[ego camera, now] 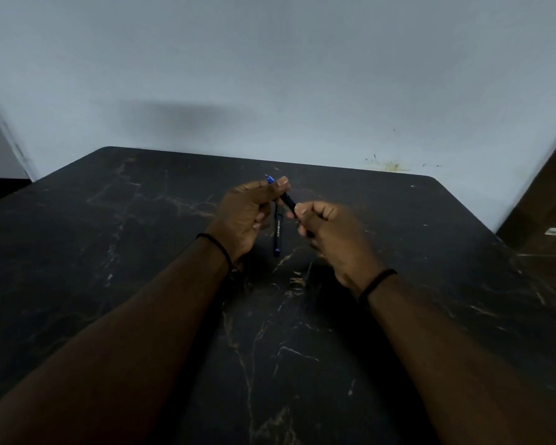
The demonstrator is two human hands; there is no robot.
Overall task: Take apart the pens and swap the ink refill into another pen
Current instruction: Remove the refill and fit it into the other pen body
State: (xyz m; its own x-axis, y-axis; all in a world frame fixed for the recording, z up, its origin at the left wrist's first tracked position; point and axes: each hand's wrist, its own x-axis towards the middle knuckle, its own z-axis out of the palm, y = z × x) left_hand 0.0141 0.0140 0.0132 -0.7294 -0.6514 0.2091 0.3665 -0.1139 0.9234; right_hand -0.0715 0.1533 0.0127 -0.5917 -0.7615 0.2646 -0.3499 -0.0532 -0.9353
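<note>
Black pen (277,234) held in the left hand (244,216)'s grip, right hand (331,232) pinching a second black barrel (289,201).

Two bare forearms reach forward from the lower corners, converging toward the middle. Left hand (244,216) raised, back toward the camera, fingers curled inward, thumb tip (283,182) pressed up beside the index fingertip in a closed pinch. Right hand (329,232) just beside it, slightly lower, knuckles up, fingers folded into a loose fist, thumb (304,208) laid against the bent index finger, pointing at the left fingertips. Thin black cord band (217,244) circling the left wrist; matching black cord band (377,281) circling the right wrist.
</note>
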